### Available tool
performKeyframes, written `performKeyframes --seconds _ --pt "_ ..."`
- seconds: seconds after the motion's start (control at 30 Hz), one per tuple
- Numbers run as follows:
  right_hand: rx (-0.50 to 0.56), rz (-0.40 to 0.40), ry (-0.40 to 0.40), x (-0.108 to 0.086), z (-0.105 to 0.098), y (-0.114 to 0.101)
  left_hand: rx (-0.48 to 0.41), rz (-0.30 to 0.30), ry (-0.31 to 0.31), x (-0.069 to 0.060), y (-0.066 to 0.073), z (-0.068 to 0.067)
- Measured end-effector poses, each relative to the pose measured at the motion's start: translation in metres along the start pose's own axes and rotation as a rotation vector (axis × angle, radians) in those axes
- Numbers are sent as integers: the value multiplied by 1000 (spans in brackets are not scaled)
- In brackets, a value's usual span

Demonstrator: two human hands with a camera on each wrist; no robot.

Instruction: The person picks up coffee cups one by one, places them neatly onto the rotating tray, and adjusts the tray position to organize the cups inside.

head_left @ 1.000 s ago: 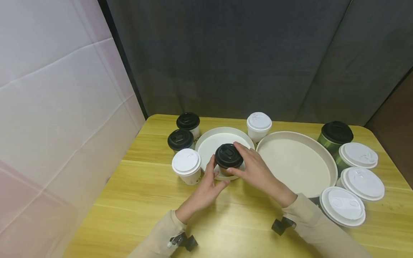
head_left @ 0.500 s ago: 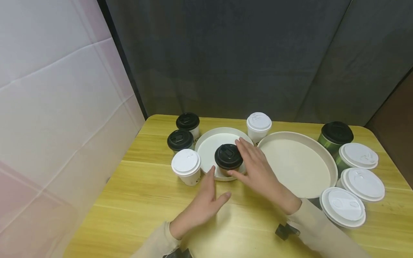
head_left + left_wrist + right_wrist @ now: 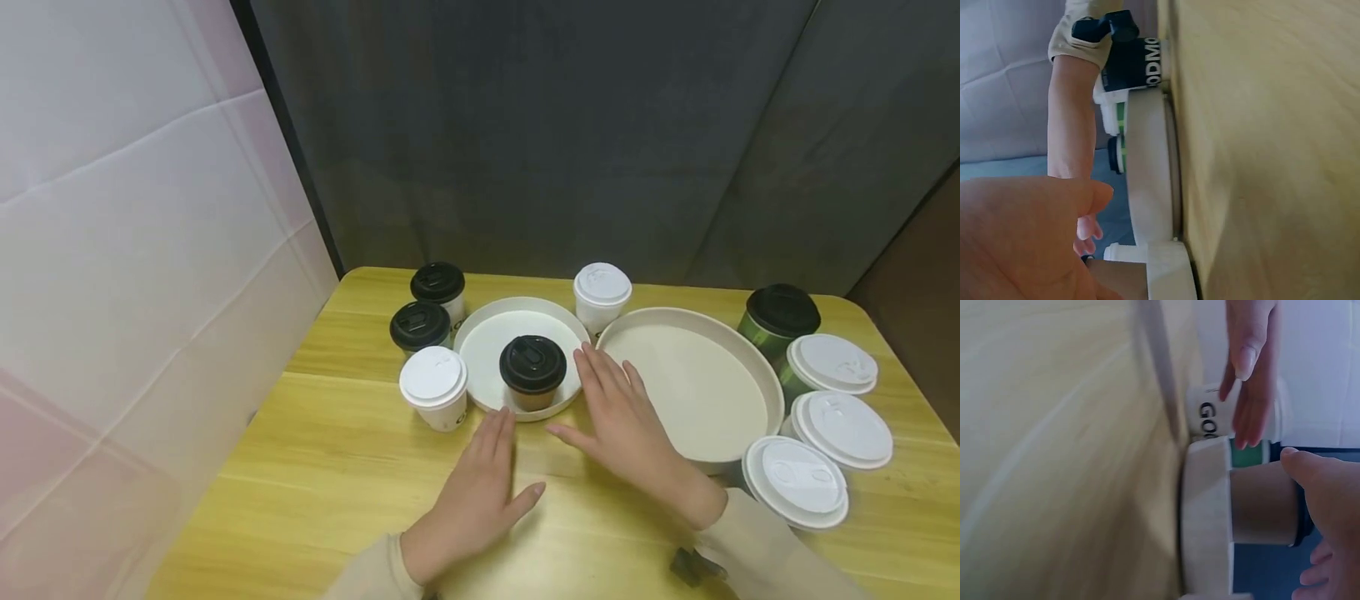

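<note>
A brown paper cup with a black lid (image 3: 533, 367) stands upright in the smaller white round tray (image 3: 483, 333), towards its near side. My left hand (image 3: 474, 492) hovers over the table in front of that tray, fingers straight and thumb spread, holding nothing. To the right of the cup is my right hand (image 3: 626, 429), its fingers extended near the tray's right rim and apart from the cup. The right wrist view shows the brown cup (image 3: 1263, 503) standing free between both hands, with the right thumb in front of its lid.
Left of the small tray stand two black-lidded cups (image 3: 420, 326) and a white-lidded cup (image 3: 433, 387). Another white-lidded cup (image 3: 602, 293) is behind. A larger beige tray (image 3: 690, 383) lies to the right, flanked by several lidded cups, one green with a black lid (image 3: 780, 321).
Both hands have let go of the brown cup and drawn back from it, the left towards the near edge, the right to the right. The cup stays in the tray.
</note>
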State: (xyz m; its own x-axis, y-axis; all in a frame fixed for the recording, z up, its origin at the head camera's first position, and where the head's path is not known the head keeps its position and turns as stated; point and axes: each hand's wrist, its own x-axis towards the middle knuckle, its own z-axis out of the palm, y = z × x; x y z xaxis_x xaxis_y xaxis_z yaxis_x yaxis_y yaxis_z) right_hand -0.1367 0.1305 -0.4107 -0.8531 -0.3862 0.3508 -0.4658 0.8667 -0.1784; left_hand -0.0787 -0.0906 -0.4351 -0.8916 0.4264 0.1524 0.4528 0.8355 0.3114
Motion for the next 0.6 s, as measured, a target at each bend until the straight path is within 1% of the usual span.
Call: performKeyframes --seconds 0.1,0.23,0.4,0.6 --pt "-3 3 -13 -6 7 5 71 9 8 -1 0 4" --pt "-18 -8 -35 -11 15 13 129 10 5 -2 -1 8" --pt "-26 -25 -50 -15 22 19 156 9 13 -2 -2 11" --pt "-25 -29 -63 -16 23 21 198 15 20 0 -5 14"
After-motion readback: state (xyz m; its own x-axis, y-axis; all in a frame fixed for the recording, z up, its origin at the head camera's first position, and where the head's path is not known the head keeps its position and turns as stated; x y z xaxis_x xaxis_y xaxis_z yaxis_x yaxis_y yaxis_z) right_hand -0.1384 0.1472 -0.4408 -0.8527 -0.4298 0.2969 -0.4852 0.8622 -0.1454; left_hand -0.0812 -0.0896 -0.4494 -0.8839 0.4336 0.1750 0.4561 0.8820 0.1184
